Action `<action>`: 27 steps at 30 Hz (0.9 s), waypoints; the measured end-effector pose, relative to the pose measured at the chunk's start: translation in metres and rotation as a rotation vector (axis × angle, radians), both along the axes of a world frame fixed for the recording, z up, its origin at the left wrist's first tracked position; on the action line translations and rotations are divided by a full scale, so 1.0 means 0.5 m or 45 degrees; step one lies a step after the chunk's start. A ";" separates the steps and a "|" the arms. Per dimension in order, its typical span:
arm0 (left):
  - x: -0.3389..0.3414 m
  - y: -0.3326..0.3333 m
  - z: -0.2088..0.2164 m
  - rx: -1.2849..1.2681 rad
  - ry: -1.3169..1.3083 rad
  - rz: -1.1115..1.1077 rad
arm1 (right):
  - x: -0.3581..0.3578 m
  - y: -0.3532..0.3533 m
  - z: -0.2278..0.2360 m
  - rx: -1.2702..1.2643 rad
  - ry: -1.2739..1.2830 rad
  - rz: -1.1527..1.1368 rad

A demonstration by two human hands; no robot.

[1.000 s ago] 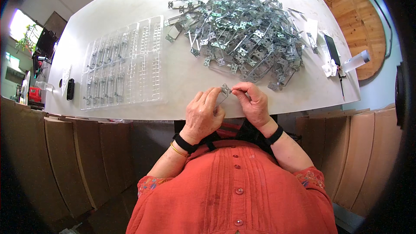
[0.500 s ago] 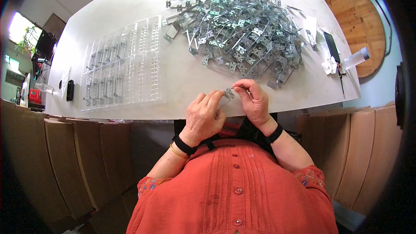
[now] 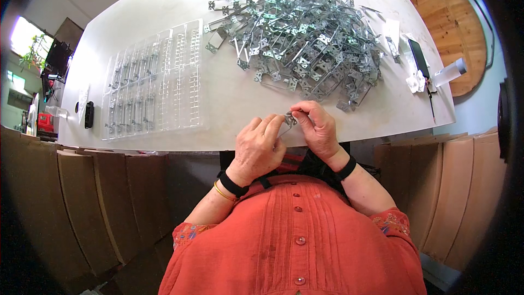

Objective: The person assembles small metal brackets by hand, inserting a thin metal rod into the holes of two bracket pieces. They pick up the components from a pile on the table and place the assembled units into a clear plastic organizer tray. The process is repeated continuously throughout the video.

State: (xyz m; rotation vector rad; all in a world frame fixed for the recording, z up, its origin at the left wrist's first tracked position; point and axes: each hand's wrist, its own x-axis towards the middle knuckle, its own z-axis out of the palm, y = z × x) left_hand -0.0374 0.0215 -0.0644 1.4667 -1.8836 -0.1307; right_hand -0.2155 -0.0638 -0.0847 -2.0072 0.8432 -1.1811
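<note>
Close to the table's front edge, both my hands meet at one metal bracket [image 3: 290,120], a thin silvery piece with a cut-out end plate. My left hand [image 3: 256,145] is closed around its long part and covers most of it. With thumb and forefinger pinched, my right hand [image 3: 318,128] touches the bracket's end plate. Whether a second small part sits in that pinch is too small to tell. Beyond my hands lies a large heap of similar metal brackets [image 3: 311,38]. To the left, a clear plastic tray [image 3: 183,125] holds brackets in rows in its left part; its right slots look unfilled.
A black object [image 3: 89,114] lies left of the tray. At the table's right are a dark phone-like slab [image 3: 418,57], a clear tube [image 3: 448,73], crumpled white tissue [image 3: 415,82] and a thin pointed tool [image 3: 432,106]. Cardboard boxes [image 3: 109,202] flank me on both sides.
My right fingertips have shifted slightly left, closer to the bracket's end plate, and the bracket has turned a little. My left hand stays nearly in place.
</note>
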 end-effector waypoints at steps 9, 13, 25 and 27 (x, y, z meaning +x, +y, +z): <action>0.001 -0.001 0.004 -0.001 0.005 -0.006 | -0.001 0.001 -0.001 0.007 0.000 0.002; 0.000 -0.001 0.005 -0.010 -0.014 -0.014 | -0.002 -0.001 -0.008 0.043 0.008 -0.019; 0.001 0.001 0.002 0.016 0.008 -0.003 | -0.001 0.000 -0.003 -0.008 0.013 0.009; 0.002 0.000 0.002 0.009 0.012 -0.010 | 0.001 0.000 -0.001 0.012 0.004 -0.006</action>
